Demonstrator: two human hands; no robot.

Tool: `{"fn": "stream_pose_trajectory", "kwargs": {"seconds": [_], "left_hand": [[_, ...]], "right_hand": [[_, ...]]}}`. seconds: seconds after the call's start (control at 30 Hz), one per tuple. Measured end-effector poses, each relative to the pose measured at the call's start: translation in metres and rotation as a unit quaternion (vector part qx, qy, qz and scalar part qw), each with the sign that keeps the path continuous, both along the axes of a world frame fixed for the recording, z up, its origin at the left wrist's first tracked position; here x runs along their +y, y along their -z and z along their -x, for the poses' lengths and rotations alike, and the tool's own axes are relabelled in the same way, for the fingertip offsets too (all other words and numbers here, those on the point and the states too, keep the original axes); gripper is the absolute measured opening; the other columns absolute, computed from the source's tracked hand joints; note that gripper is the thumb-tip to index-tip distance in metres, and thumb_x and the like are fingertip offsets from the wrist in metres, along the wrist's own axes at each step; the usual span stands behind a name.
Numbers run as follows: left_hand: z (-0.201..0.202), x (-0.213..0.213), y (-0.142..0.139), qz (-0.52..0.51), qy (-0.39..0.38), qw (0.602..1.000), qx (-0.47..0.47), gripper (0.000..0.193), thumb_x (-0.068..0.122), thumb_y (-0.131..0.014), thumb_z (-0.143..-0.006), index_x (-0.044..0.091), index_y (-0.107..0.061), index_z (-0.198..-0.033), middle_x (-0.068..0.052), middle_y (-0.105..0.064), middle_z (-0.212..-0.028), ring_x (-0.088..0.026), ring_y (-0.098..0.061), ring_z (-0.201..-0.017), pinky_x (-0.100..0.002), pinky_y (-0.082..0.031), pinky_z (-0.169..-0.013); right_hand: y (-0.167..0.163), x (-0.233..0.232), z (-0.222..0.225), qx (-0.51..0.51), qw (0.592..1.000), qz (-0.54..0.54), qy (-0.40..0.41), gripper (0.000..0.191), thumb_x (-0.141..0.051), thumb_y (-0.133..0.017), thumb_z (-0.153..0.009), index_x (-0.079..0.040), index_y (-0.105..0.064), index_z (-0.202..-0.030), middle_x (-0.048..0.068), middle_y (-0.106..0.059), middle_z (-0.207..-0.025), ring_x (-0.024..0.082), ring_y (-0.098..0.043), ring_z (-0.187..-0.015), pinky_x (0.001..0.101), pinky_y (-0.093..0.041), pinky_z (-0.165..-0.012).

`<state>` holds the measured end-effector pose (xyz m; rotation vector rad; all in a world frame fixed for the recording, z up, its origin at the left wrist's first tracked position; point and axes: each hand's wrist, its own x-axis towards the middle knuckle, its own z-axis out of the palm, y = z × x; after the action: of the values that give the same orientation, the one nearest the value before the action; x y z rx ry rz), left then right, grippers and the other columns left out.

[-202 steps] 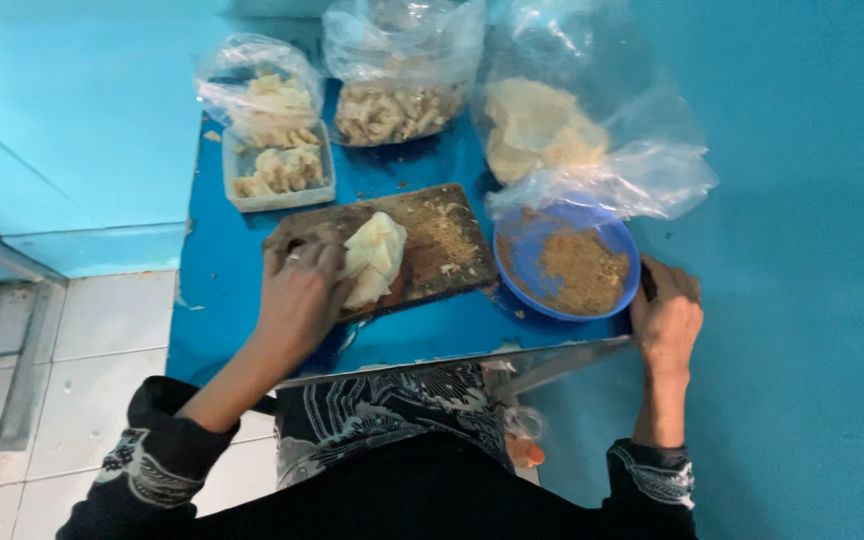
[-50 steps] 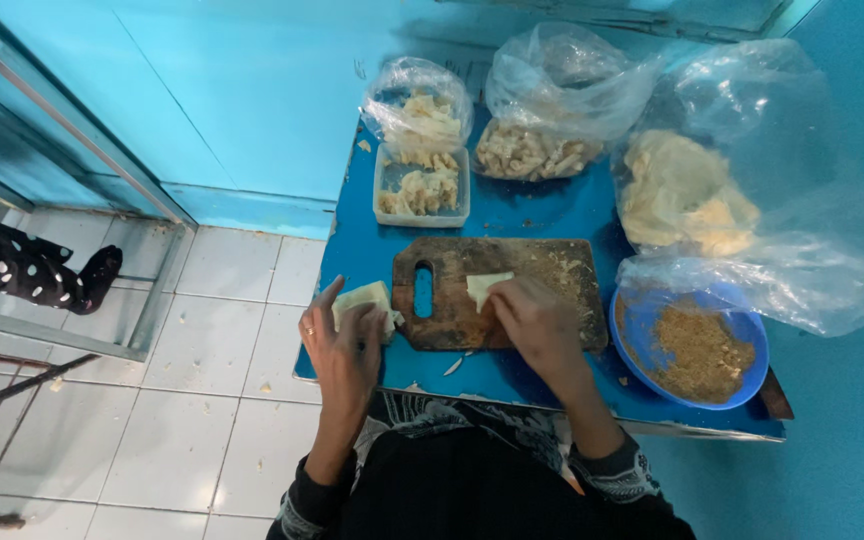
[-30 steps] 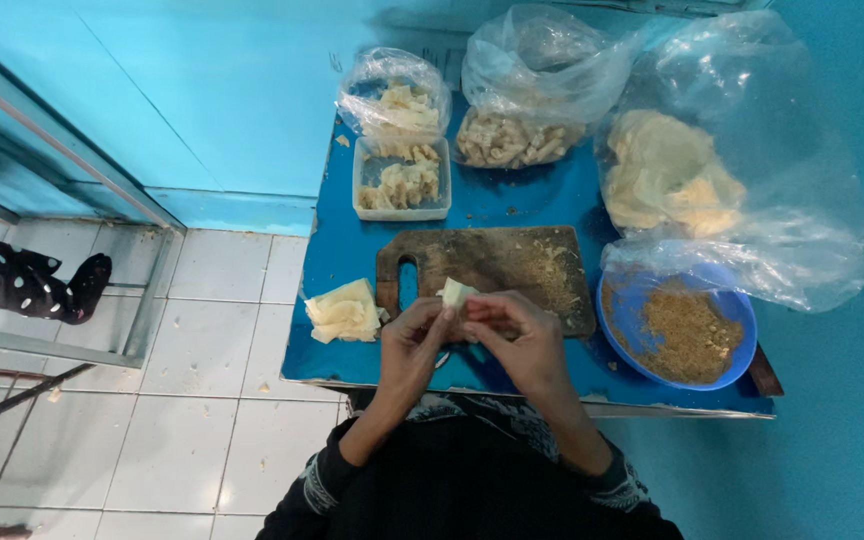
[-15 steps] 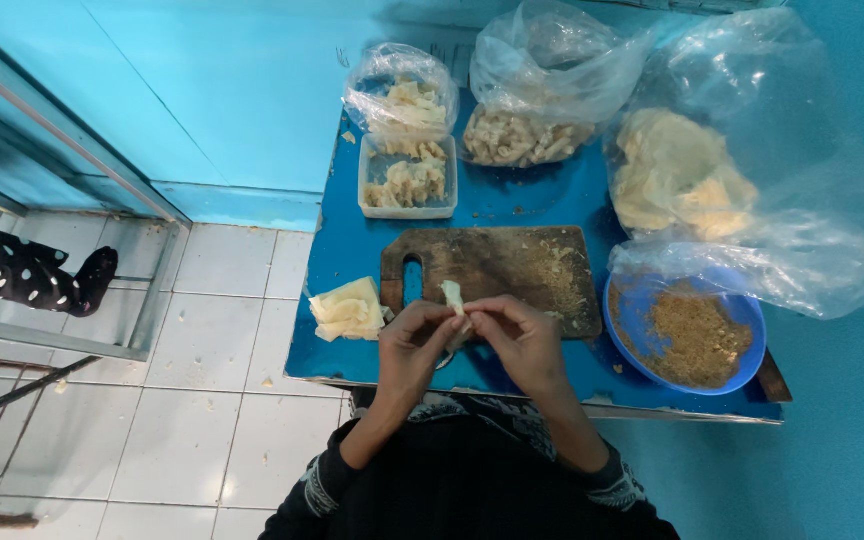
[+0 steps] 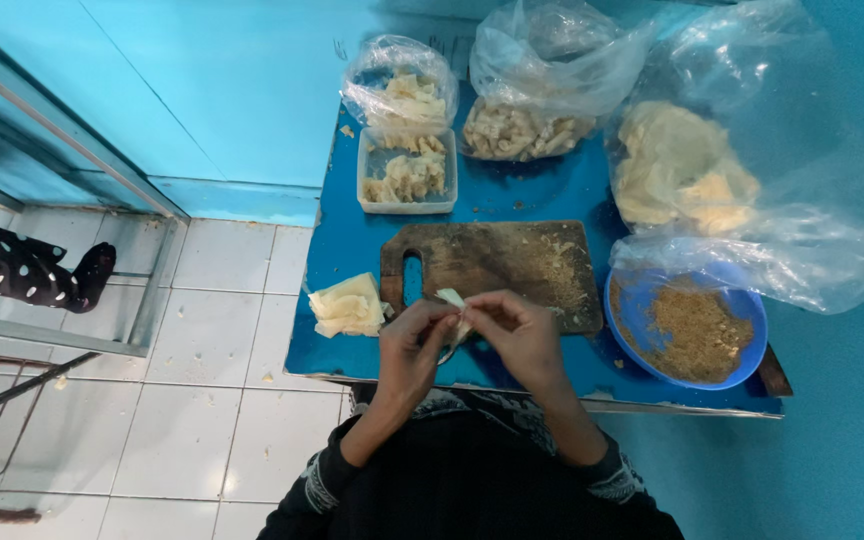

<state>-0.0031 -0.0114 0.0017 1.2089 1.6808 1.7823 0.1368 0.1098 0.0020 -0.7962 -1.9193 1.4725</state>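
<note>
Pinching a pale wrapper [image 5: 451,300] between your left hand [image 5: 410,345] and right hand [image 5: 519,335], fingers closed on it; contents hidden. Cutting board [image 5: 497,265] at 12 o'clock.

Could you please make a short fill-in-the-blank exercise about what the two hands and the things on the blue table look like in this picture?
1. Both hands, the left hand and the right hand, hold one pale sheet over the near edge of the wooden ____.
2. The stack of pale sheets lies to the ____ of the cutting board.
3. The brown crumbs sit in a round ____ bowl.
4. The rectangular tray stands ____ the cutting board, toward the wall.

Missing words: cutting board; left; blue; behind
</note>
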Motion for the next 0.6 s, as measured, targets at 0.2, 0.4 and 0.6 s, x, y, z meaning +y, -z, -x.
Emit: {"fn": "stream_pose_trajectory", "kwargs": {"seconds": [0.2,0.4,0.6], "left_hand": [[0.014,-0.005,0.013,-0.033,0.038,0.954,-0.295,0.009,0.005,-0.067,-0.102,-0.001,-0.071,-0.107,-0.007,-0.073,-0.093,-0.011,-0.069,-0.082,-0.025,-0.057,-0.075],[0.030,-0.019,0.012,-0.112,0.017,0.904,-0.413,0.010,0.006,-0.063,-0.101,0.001,-0.068,-0.108,-0.008,-0.074,-0.099,-0.015,-0.073,-0.089,-0.033,-0.061,-0.082],[0.027,-0.018,0.018,-0.140,0.020,0.906,-0.398,0.012,0.007,-0.063,-0.102,-0.001,-0.066,-0.111,-0.008,-0.073,-0.101,-0.015,-0.072,-0.094,-0.033,-0.060,-0.087]], "right_hand": [[0.023,0.033,-0.013,0.174,0.920,0.351,0.018,0.012,-0.004,-0.073,-0.089,-0.005,-0.074,-0.101,0.007,-0.075,-0.091,0.014,-0.073,-0.076,0.0323,-0.062,-0.068],[-0.008,0.041,-0.023,0.217,0.949,0.213,0.085,0.010,0.000,-0.074,-0.097,-0.003,-0.075,-0.107,0.011,-0.074,-0.098,0.015,-0.069,-0.081,0.0294,-0.055,-0.071],[-0.044,0.010,0.003,-0.101,0.877,-0.469,-0.008,0.026,-0.001,-0.070,-0.084,-0.005,-0.076,-0.109,0.013,-0.075,-0.111,0.031,-0.072,-0.096,0.0383,-0.056,-0.082]]}}
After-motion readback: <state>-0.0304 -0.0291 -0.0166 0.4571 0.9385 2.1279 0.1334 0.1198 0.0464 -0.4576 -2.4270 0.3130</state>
